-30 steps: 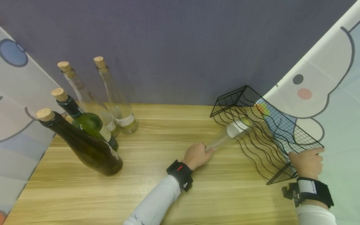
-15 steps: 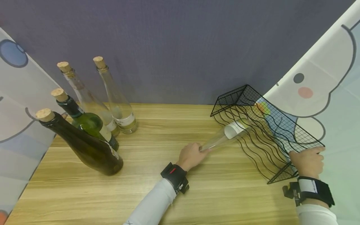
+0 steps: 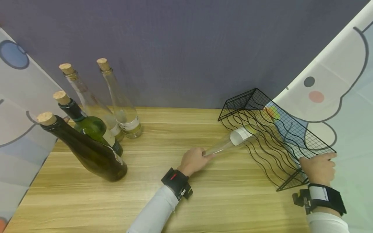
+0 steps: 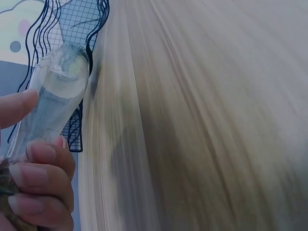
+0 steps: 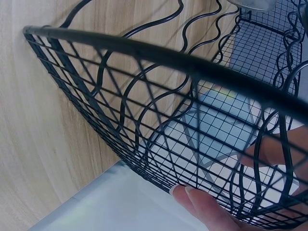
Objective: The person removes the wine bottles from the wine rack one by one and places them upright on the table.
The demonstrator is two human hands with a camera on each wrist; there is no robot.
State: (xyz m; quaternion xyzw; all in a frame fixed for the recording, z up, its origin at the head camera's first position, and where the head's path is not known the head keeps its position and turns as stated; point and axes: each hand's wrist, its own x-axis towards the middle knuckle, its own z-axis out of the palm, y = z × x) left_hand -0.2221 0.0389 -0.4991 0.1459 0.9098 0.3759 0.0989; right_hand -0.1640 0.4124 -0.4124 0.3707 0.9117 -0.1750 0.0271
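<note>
My left hand grips a clear glass bottle by its neck, low over the table. The bottle lies tilted, its labelled base end reaching in among the wavy wires of a black wire bottle rack. In the left wrist view, curled fingers wrap the neck, and the bottle's rounded base overlaps the wires. At the rack's near right corner, my right hand holds the mesh side. The right wrist view shows fingertips on the mesh below the thick rim.
Several corked bottles stand at the left of the wooden table: a dark brown one, a green one and clear ones, such as the clear bottle nearest the grey back wall. A patterned curtain borders the right side.
My left hand has drawn back to the left, and the bottle has slid a little out of the rack with it. The right hand and the rack have stayed in place.
</note>
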